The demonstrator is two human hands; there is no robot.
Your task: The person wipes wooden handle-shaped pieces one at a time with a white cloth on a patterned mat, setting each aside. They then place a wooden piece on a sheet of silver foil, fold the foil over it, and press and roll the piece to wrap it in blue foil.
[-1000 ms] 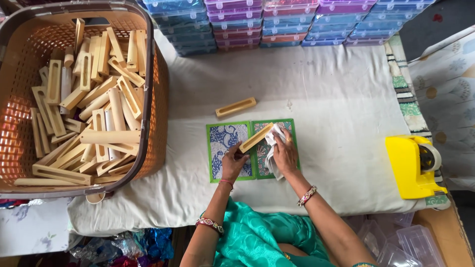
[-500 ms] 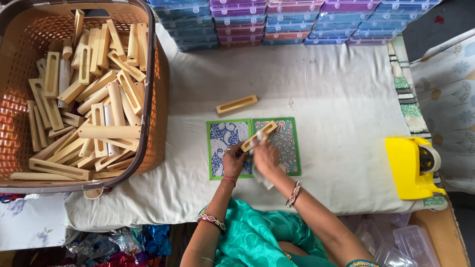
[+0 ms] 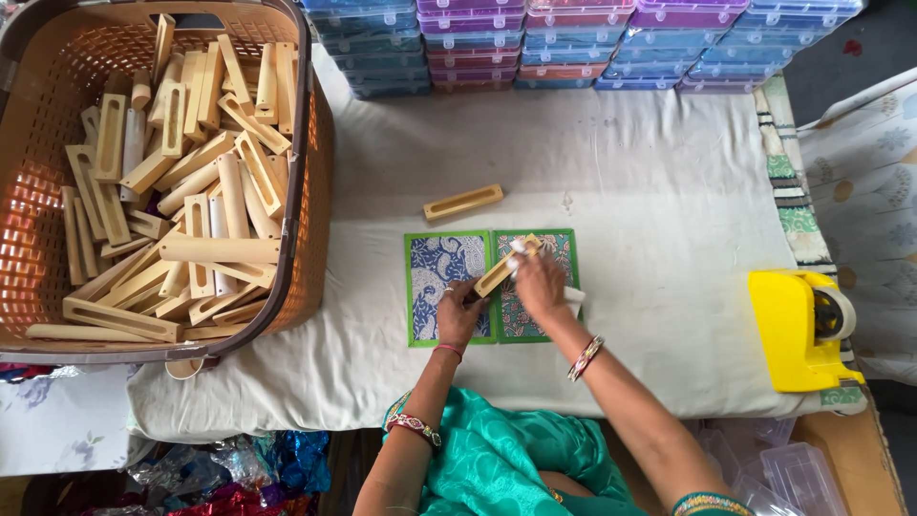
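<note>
My left hand [image 3: 461, 313] grips the lower end of a slotted wooden piece [image 3: 496, 277] that lies slanted over two green-edged patterned cards [image 3: 436, 263]. My right hand [image 3: 541, 285] holds a small white cloth-like thing [image 3: 572, 295] against the piece's upper end. The cards lie side by side on the white cloth-covered table [image 3: 669, 191]. A second slotted wooden piece [image 3: 463, 202] lies alone just beyond the cards.
A large orange basket [image 3: 315, 182] full of several wooden pieces stands at the left. A yellow tape dispenser [image 3: 800, 330] sits at the right edge. Stacked coloured plastic boxes [image 3: 573, 43] line the far side. Clear plastic boxes [image 3: 793, 473] lie low right.
My right hand has moved left along the wooden piece over the cards, with the white thing still in it. My left hand has kept its hold on the lower end.
</note>
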